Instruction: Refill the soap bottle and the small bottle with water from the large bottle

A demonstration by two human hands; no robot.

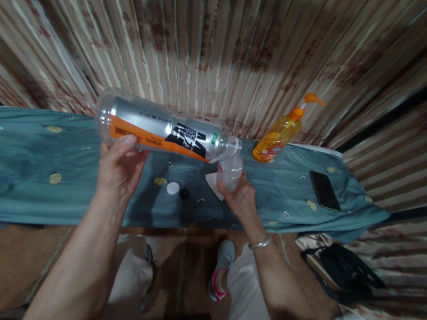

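My left hand [123, 162] is closed round the lower part of a large clear plastic bottle [158, 125] with a silver, orange and black label. That bottle lies level in the air, its neck pointing right. At its mouth is the top of a small clear plastic bottle [232, 167], which my right hand [241, 194] grips from below. Whether the two mouths touch or only overlap, I cannot tell. A white folded tissue-like piece [214, 184] shows beside the small bottle. On the cloth below lie a white cap [172, 188] and a smaller black cap [184, 194].
A teal patterned cloth [72, 181] covers the narrow table. An orange pump bottle [280, 136] stands toward the back right, with a black phone [324, 190] farther right. Curtains [201, 33] hang behind. A black bag [345, 270] rests at the lower right.
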